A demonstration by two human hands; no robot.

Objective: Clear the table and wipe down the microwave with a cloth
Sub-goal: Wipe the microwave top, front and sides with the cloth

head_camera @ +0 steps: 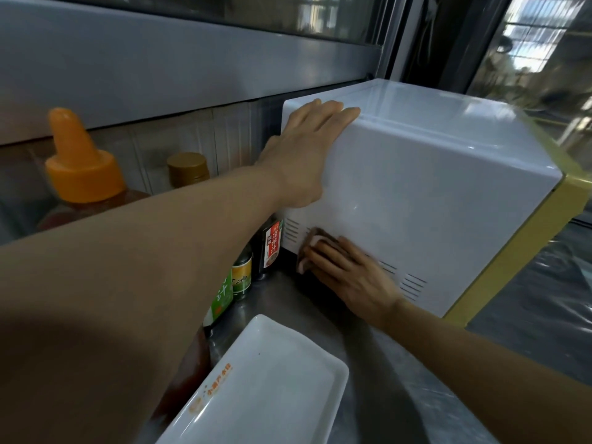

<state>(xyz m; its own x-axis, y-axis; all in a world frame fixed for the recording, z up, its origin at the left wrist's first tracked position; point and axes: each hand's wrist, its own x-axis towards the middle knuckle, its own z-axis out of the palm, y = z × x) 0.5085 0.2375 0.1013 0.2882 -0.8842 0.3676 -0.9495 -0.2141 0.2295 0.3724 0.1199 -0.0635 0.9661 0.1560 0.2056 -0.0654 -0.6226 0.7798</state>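
A white microwave (426, 187) with a yellow front trim stands on the steel counter, its side panel facing me. My left hand (304, 149) lies flat against the upper rear corner of that side, fingers spread over the top edge. My right hand (349, 274) presses a small brownish-pink cloth (312, 243) against the lower part of the side panel, over the vent slots. Only the cloth's edge shows past my fingers.
A white rectangular tray (266, 389) with orange print lies on the steel counter (378, 363) in front. Left of the microwave stand several sauce bottles (272, 245), a big orange-capped bottle (80, 161) and a brown-capped one (189, 169). Windows run behind.
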